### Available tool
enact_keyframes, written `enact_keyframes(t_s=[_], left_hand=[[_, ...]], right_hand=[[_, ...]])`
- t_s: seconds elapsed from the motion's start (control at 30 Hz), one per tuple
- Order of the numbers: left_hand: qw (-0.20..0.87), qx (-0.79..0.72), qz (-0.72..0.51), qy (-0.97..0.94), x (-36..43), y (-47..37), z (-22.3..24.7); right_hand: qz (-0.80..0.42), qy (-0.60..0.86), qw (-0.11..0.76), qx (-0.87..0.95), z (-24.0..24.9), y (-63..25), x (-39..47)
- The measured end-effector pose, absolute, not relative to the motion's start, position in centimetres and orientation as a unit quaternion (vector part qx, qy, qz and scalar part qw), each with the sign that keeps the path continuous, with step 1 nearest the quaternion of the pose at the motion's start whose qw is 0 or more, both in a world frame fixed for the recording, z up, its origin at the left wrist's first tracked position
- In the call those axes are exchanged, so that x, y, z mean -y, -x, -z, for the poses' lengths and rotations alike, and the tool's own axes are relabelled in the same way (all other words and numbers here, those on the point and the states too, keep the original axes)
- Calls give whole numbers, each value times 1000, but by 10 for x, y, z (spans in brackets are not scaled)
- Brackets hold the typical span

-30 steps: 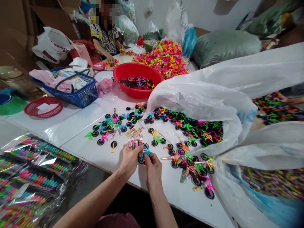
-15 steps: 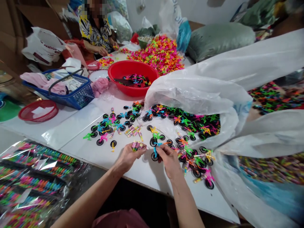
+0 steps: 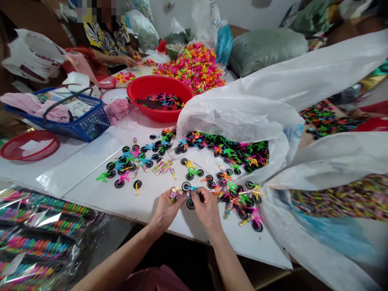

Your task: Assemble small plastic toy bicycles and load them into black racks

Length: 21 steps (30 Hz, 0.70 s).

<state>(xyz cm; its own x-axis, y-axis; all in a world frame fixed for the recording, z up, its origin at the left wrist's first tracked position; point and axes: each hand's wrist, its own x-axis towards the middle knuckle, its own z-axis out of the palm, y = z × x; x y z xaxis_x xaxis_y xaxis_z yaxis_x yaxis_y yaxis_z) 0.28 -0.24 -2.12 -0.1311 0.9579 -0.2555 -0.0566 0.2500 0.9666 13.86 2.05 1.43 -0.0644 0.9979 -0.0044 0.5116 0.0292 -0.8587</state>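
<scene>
My left hand (image 3: 168,208) is closed around several small patterned tubes (image 3: 176,193), pink and yellow, their ends showing above the fingers. Close beside it, my right hand (image 3: 207,206) pinches a blue toy bicycle (image 3: 190,189) with black spoked wheels. The bicycle's wheels are right by the left fingertips; whether they touch I cannot tell. On the white table (image 3: 100,190), more patterned tubes (image 3: 163,166) lie just beyond my hands. Loose toy bicycles (image 3: 129,159) in mixed colours are spread to the left, and another cluster (image 3: 236,190) lies to the right.
A white plastic sack (image 3: 242,113) spills toy bicycles onto the table. Behind stand a red basin (image 3: 160,115), a blue basket (image 3: 93,121) and a heap of bright plastic pieces (image 3: 197,68). Packed bags (image 3: 39,238) lie at lower left. A person (image 3: 109,44) works across the table.
My right hand has brought the blue toy bicycle left, close against the left hand and its tubes. The whole view has shifted, so the scene sits further left.
</scene>
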Motion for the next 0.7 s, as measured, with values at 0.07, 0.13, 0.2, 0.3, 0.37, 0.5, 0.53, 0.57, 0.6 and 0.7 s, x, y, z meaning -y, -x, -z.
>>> enact_keyframes(t_s=[0.07,0.13,0.2,0.3,0.37,0.5,0.53,0.57,0.6,0.7], left_hand=[[589,-548,-461,-375,-1,-3,16],[638,-517,-462,-334,-4,2,12],[653,-508,-479,-294,-5,7,12],[672,-490,-480,-279,-5,11,12],[689,-478,-471,-273,-4,12,12],[654,-511,-486,-274,-6,24,20],[640,-520,-491,-281,-7,28,23],[627,-528,-492,-293,-8,32,26],[615,-536,-490,-308,-10,35,30],[582,-558,-489,-334,-13,40,35]], right_hand=[[-340,604,301,654,-34,-173,-26],[-223,652,264,675,-57,-211,-37],[-19,693,227,684,-73,-231,-51],[77,650,151,741,-67,-210,-76],[12,598,105,794,-46,-174,-91],[-112,570,67,811,-5,-127,-103],[-136,566,72,810,1,-125,-101],[-156,563,78,808,6,-126,-98],[-173,562,83,805,8,-128,-94],[-214,557,82,798,10,-135,-82]])
